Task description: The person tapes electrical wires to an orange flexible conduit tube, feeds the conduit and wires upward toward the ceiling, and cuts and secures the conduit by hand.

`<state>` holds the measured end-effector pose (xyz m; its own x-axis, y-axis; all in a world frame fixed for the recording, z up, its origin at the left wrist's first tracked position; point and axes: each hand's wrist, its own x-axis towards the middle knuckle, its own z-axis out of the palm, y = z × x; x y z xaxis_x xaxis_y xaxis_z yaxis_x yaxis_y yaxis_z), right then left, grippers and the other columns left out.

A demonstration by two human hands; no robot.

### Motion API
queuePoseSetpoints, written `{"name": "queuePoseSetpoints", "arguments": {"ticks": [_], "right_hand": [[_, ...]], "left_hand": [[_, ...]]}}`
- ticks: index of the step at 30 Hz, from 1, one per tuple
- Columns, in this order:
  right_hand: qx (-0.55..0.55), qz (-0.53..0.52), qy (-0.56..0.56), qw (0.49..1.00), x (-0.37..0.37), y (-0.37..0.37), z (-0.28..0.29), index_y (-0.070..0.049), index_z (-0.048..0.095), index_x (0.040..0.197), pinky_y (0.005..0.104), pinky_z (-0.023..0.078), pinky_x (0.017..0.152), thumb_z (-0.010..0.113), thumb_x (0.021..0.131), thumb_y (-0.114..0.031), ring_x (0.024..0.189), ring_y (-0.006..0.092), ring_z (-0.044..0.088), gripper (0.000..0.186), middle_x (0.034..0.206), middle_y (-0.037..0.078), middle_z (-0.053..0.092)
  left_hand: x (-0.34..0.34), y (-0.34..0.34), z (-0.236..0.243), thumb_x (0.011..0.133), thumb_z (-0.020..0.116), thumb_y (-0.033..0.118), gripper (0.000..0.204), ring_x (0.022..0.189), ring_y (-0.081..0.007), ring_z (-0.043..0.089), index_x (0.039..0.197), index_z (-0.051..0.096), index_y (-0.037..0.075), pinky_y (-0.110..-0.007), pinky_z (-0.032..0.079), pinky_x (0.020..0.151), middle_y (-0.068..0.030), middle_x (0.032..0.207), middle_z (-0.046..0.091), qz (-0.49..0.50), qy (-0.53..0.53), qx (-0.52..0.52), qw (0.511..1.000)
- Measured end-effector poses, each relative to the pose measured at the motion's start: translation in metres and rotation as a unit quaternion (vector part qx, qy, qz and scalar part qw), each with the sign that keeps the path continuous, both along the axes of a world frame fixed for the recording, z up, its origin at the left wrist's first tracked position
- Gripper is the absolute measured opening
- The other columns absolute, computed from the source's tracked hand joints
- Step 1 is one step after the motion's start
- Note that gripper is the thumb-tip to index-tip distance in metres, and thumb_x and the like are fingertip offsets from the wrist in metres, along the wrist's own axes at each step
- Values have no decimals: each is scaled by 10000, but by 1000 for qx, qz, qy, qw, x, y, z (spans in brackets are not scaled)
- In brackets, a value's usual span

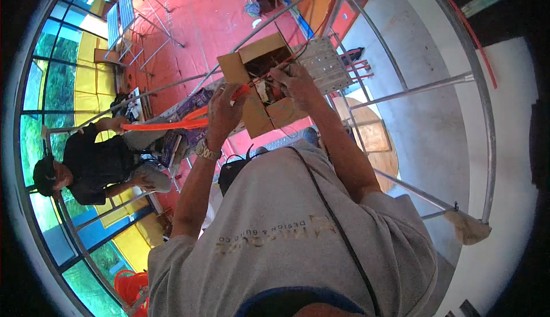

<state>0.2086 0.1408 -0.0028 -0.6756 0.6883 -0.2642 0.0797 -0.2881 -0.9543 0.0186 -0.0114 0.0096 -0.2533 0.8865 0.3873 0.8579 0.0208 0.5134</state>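
My left hand [225, 109] is closed on a bright orange flexible tube [166, 125], whose end shows between the fingers. The tube runs left to the hand [118, 124] of a co-worker in a black shirt and cap. My right hand [293, 86] has its fingers pinched at a thin red wire [268, 74] that stretches toward my left hand. Just beneath both hands stands an open cardboard box [258, 119] with its flaps spread, holding small parts too jumbled to name.
Metal scaffold rails [418, 89] surround me, and a perforated metal plank [326, 65] lies beyond the box. The red floor [195, 13] is far below. More orange tube [127, 285] is coiled at lower left. Tall windows [57, 48] line the left; a pale wall [441, 134] rises at right.
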Motion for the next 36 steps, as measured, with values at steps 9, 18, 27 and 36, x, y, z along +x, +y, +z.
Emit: {"name": "queuePoseSetpoints", "arguments": {"ticks": [9,18,27,36], "right_hand": [[242,-89,-45,965,-14,-16,-15,-40,696,922,346,452,576,700,989,-336,615,113,538,303,684,20,585],[120,-59,15,991,-15,-16,-14,-45,658,883,305,427,573,659,1025,-341,618,93,509,328,694,-21,571],[163,-22,52,985,-28,-31,-15,-8,680,895,358,478,611,684,999,-350,658,156,604,358,741,74,653],[64,-100,74,990,12,5,-32,-47,684,1127,253,384,516,635,1045,-338,583,64,497,307,702,-31,529]], "left_hand": [[6,-12,-6,923,727,152,213,915,-407,670,1068,646,18,-477,529,786,-181,985,694,-15,9,14,1000],[-6,0,16,1032,611,231,249,921,-447,660,1138,594,7,-476,505,767,-210,1002,685,-97,-127,-135,978],[12,11,13,995,658,213,213,863,-432,650,1091,597,33,-482,505,740,-190,954,676,-39,8,-11,999],[-8,0,22,979,686,230,277,879,-384,668,1115,597,6,-462,509,770,-196,988,668,-70,-83,-138,985]]}}
